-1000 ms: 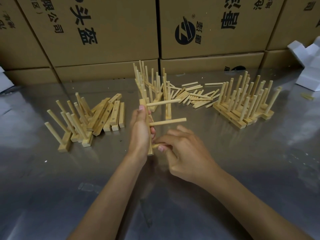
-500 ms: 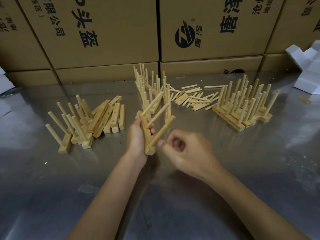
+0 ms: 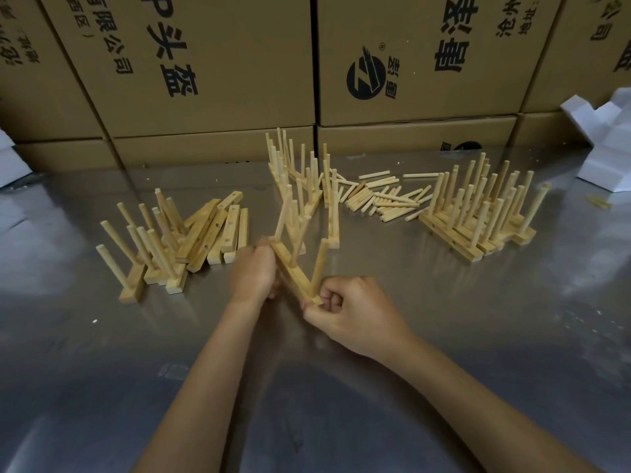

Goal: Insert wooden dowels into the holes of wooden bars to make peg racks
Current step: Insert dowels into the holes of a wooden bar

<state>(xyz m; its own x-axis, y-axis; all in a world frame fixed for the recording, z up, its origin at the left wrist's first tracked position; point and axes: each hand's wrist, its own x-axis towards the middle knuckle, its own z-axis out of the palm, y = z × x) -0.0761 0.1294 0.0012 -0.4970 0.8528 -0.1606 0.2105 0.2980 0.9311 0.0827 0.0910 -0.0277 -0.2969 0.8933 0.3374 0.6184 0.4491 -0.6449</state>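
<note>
Gripping the far end of a wooden bar (image 3: pixel 294 273) with my left hand (image 3: pixel 253 272), I pinch its near end with my right hand (image 3: pixel 348 314) above the bench (image 3: pixel 478 336). Three dowels (image 3: pixel 319 264) stand in it. Loose dowels (image 3: pixel 382 198) lie further back, between finished racks (image 3: pixel 478 213).

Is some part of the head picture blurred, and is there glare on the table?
Head view: the left hand looks slightly motion-blurred; the metal table shows soft pale glare patches; the cardboard boxes lean from wide-angle distortion.
</note>
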